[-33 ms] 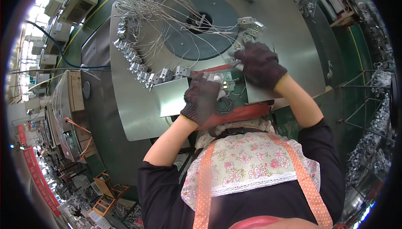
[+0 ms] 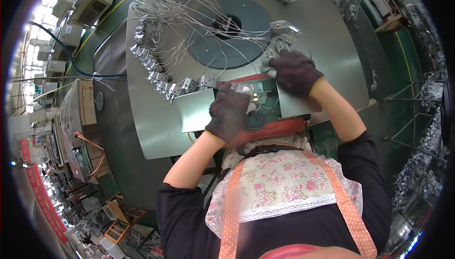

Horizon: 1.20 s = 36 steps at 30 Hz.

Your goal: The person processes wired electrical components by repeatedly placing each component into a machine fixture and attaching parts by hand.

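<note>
My left hand (image 2: 229, 109), in a dark knitted glove, rests with bent fingers beside a small fixture (image 2: 258, 95) with a lit spot. Its fingertips reach a whitish piece whose kind I cannot make out. My right hand (image 2: 297, 74), gloved alike, is over the right metal plate (image 2: 295, 107), fingers drawn together and pointing left. What they hold, if anything, is hidden. Just beyond it lie several small metal blocks (image 2: 286, 34) with thin wires. A coil of dark cable (image 2: 255, 121) lies below the fixture.
A grey round disc (image 2: 201, 53) sits mid-table under a tangle of pale wires (image 2: 170, 3). Metal blocks (image 2: 147, 60) curve along the left. A slanted metal plate (image 2: 196, 111) stands by my left hand. Red padding (image 2: 270, 129) edges the near side. Racks (image 2: 412, 98) stand right.
My right hand's fingertips have shifted slightly. My left hand stays in practically the same place, and the blocks and wires have not visibly moved.
</note>
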{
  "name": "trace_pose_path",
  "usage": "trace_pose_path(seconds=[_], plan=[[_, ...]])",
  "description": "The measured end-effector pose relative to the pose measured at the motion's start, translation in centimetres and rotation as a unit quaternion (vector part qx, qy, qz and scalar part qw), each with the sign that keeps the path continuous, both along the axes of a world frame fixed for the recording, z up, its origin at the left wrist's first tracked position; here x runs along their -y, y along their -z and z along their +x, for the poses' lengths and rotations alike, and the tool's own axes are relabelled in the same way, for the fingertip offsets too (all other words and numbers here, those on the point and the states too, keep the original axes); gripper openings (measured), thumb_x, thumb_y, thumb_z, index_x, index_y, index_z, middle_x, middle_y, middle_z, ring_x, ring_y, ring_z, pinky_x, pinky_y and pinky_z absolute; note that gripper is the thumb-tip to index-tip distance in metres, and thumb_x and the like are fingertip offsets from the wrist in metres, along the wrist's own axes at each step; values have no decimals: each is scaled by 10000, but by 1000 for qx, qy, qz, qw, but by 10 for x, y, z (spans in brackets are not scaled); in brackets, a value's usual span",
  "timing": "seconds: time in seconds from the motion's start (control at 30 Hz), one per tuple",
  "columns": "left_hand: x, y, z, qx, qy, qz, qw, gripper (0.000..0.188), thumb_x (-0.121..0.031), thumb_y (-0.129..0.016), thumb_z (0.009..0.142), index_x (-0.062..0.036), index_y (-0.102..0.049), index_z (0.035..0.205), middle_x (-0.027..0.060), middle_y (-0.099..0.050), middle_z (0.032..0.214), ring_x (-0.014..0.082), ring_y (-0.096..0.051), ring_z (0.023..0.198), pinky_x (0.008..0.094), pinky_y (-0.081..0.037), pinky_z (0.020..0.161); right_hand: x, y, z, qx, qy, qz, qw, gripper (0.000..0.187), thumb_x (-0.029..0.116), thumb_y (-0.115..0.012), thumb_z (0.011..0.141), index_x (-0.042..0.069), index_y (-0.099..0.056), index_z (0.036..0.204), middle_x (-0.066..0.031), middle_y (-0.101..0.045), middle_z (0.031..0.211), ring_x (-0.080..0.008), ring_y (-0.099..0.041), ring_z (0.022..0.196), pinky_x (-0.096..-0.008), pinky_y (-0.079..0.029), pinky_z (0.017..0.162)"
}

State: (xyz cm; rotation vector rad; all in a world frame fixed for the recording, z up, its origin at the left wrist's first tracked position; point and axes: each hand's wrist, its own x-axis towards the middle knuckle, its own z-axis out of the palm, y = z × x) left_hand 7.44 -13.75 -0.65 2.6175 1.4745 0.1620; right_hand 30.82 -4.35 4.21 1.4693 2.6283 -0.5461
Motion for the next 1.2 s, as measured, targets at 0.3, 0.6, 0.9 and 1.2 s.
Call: trace_pose_path(seconds=[0.3,0.6,0.9,1.2], plan=[[8,8,0,30,-45,-1,999,406,-316,-666,934,-109,-654,1284,141,-663,1304,354,-525,1358,465,-444,1110,-43,38,36,-39,-42,-19,998,405,344,-708,874,103,-669,1197,-222,-641,1179,-405,-670,1026,-467,-542,915],[-8,10,7,47,-25,32,998,522,-394,-700,885,-26,-646,1252,219,-692,1200,401,-637,1181,508,-417,1118,-106,77,81,-192,99,191,958,683,41,-682,761,172,-535,1416,-220,-602,1240,-414,-595,1161,-475,-509,975],[3,13,-2,154,-24,3,988,212,-290,-582,889,-83,-624,867,106,-678,874,313,-668,868,445,-499,962,-87,107,125,-149,38,245,957,694,1,-598,837,13,-440,1513,-224,-569,1413,-360,-553,1301,-421,-424,1134],[12,18,10,78,-77,133,985,159,-168,-569,823,-63,-664,896,184,-684,818,347,-670,774,458,-547,967,-51,32,103,-174,8,201,964,604,-116,-584,822,72,-579,1395,-158,-630,1298,-288,-634,1160,-374,-519,971]])
